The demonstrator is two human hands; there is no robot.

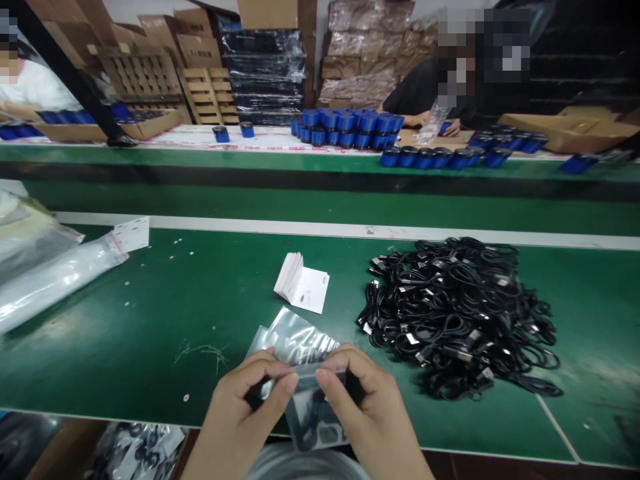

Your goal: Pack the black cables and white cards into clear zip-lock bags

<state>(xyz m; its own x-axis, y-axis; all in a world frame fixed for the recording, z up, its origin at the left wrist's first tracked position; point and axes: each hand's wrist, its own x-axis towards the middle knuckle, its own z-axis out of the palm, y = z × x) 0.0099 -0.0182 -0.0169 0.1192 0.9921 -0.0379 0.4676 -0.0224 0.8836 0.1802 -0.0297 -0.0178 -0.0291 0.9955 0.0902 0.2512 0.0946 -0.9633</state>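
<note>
Clear plastic bags [50, 283] lie at the far left of the green workbench [150, 353]. The person's left hand [245, 403] and right hand [367, 400] pinch the top edge of a small clear bag [315, 417] between fingers and thumbs, black cable [310, 427] inside, at the bench's near edge. A crinkled silvery bag [290, 339] lies just behind, white leaflets [303, 283] beyond, and a heap of black USB cables [457, 313] to the right.

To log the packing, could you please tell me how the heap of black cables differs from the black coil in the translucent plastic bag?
The heap of black cables lies tangled on the green bench; the black coil sits inside the translucent plastic bag. The left hand and right hand hold the bag, not the heap. The heap is far bulkier than the coil. Both are black cable.
</note>
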